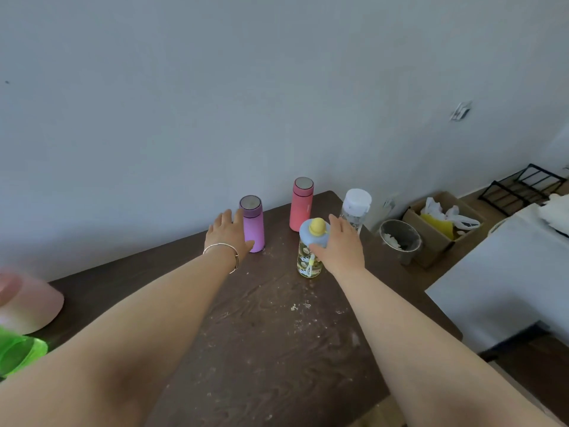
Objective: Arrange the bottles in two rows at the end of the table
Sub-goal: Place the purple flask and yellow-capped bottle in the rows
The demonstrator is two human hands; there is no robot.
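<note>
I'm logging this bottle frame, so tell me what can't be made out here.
- Head view: the green bottle and pink bottle are blurred and cut off by the left edge.
- The clear bottle is partly hidden by the right hand.
- The left hand covers the purple bottle on one side; grip unclear.
- The print on the yellow-capped bottle is too small to read.

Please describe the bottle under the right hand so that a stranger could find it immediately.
Look at the far end of the dark table, near the wall. Four bottles stand there; this bottle is the nearest one, under the right hand. Only it has a blue lid with a yellow knob and a clear, patterned body.
</note>
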